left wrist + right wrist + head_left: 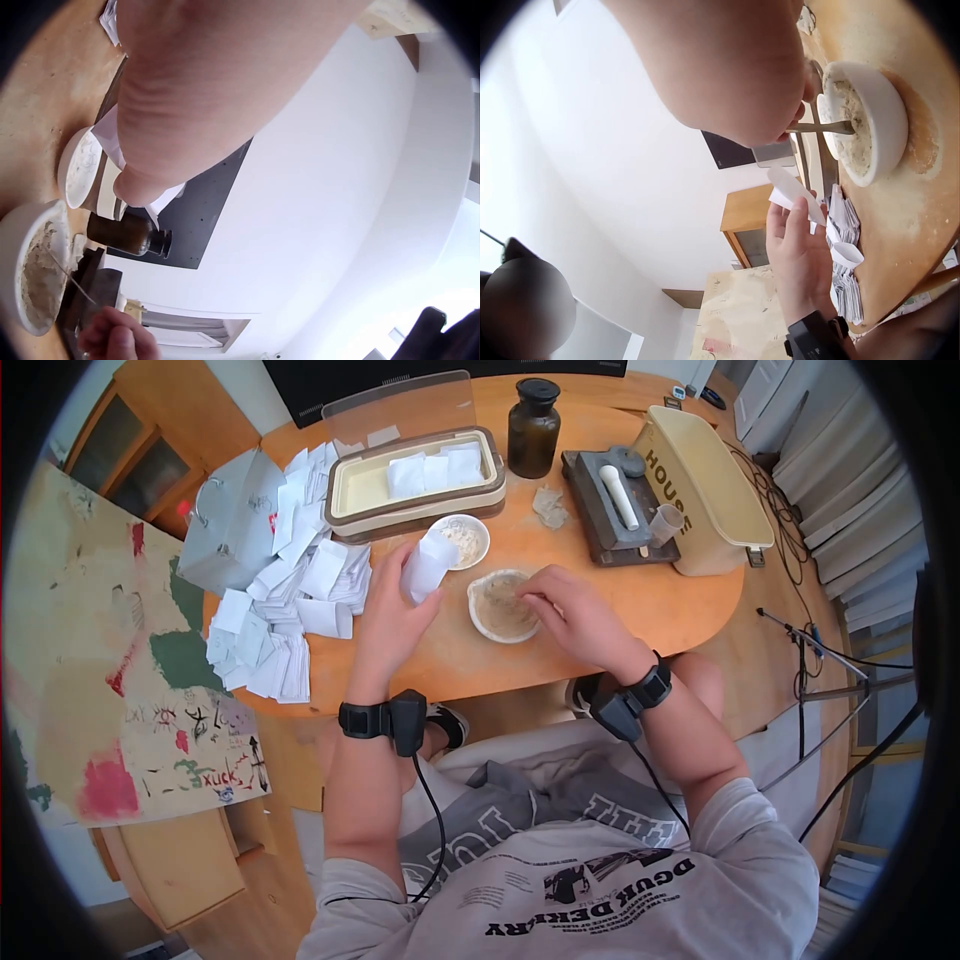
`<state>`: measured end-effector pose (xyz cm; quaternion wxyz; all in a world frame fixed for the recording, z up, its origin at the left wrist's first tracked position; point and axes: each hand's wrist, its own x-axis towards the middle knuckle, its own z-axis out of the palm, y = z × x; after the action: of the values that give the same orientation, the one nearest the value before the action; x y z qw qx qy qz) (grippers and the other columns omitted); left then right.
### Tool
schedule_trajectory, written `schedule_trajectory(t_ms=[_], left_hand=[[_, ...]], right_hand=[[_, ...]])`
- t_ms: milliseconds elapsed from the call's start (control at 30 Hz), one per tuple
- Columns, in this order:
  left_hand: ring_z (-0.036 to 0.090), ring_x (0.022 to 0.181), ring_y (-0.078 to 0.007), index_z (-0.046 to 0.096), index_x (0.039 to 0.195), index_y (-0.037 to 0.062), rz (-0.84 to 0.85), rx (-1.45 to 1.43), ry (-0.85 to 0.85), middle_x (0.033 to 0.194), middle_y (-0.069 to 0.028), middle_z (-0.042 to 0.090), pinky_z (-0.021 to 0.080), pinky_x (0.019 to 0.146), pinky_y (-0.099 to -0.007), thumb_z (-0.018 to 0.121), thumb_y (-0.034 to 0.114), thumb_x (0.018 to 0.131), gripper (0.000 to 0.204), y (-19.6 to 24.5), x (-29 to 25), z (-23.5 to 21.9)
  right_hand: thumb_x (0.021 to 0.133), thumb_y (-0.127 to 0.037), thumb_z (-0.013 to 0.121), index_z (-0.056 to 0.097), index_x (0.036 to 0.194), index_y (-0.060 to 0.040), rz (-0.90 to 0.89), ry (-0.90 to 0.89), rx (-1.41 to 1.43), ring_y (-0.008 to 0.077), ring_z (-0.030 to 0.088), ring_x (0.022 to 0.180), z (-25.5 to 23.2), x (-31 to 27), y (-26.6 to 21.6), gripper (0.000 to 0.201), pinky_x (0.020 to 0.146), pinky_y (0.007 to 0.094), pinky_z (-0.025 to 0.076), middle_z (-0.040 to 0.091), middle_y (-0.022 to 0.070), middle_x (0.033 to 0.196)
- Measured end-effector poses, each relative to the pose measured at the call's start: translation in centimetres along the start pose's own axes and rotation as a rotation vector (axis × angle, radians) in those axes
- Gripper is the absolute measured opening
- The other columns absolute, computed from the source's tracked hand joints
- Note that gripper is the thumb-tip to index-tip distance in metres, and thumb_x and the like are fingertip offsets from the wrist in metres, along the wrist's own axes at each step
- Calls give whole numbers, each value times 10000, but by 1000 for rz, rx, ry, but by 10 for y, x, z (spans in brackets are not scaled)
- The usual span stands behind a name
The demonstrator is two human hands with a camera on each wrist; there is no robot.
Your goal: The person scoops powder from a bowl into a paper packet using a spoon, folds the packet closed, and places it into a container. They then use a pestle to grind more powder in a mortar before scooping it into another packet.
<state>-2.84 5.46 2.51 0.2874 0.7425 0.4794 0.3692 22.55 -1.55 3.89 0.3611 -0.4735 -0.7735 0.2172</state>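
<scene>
My left hand holds a white paper packet, its mouth opened into a tube in the right wrist view. With curled fingertips my right hand pinches a thin spatula. The far end of that spatula dips into a white mortar with a pouring lip, which holds greyish-beige powder. Just behind the packet, a smaller white bowl contains pale powder and partly hides behind the paper. The left wrist view shows the right hand's fingers bent around the spatula's end.
Piles of white paper packets lie at left beside a metal case. Behind are a cream-and-brown box with packets inside and a dark jar. On the right, a white pestle lies on a dark tray, next to a cream bin.
</scene>
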Motion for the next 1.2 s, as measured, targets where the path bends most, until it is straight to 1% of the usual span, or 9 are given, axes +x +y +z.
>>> schedule_trajectory(t_ms=[100,167,233,600,667,767,967,1100,1200], left_hand=[[543,1244,-304,476,1407,46,14,10,9,1297,-166,566,413,1078,-395,748,117,826,646,0,-1,1],[546,1235,-308,475,1406,43,14,2,18,1285,-169,569,415,1076,-395,746,121,829,643,-2,-2,3],[531,1226,-371,460,1382,8,41,-8,15,1297,-202,543,430,1050,-428,736,134,817,642,-4,-3,3],[532,1225,-347,469,1381,16,57,27,13,1287,-187,548,421,1058,-409,738,129,820,632,-2,-6,2],[520,1219,-368,462,1378,-2,57,20,9,1297,-195,532,428,1046,-425,736,136,815,641,0,-7,0],[535,1245,-335,473,1384,34,44,17,4,1296,-184,557,411,1078,-398,738,128,827,624,3,-6,0],[530,1259,-328,469,1380,14,27,45,-19,1318,-184,546,406,1085,-392,737,130,829,624,5,-6,2],[522,1244,-346,467,1383,19,52,29,-18,1311,-185,535,417,1065,-408,733,133,825,628,4,-8,1],[516,1225,-366,468,1382,25,66,21,-12,1296,-187,527,426,1046,-425,729,130,821,627,2,-8,3]], right_hand=[[937,-50,600,646,1027,5,18,20,17,354,615,952,-1,1,-5,115,837,404,512,626,165,981],[949,-55,589,633,1037,-2,-114,-78,-7,365,612,946,6,-1,2,112,835,407,506,620,166,997],[954,-56,583,627,1043,-4,-64,-71,17,365,612,943,-3,-3,0,112,834,405,504,619,164,1003],[966,-52,575,624,1049,-7,-6,-123,34,347,618,936,-24,-6,-4,106,825,398,508,623,158,974],[971,-68,582,635,1016,-7,79,-32,94,341,622,908,-33,-6,-7,93,804,399,509,630,152,943],[972,-83,590,644,993,0,168,-124,92,340,625,877,-36,-7,-21,101,781,398,508,634,156,910],[965,-86,600,648,999,7,25,-34,-51,344,623,846,-14,-9,-2,110,753,395,505,634,162,894],[959,-85,602,647,997,7,88,2,20,347,619,847,-35,-9,-5,110,756,401,503,634,163,899],[957,-80,599,649,997,11,131,-114,6,346,614,849,-41,-9,-8,111,763,401,503,633,165,894]])
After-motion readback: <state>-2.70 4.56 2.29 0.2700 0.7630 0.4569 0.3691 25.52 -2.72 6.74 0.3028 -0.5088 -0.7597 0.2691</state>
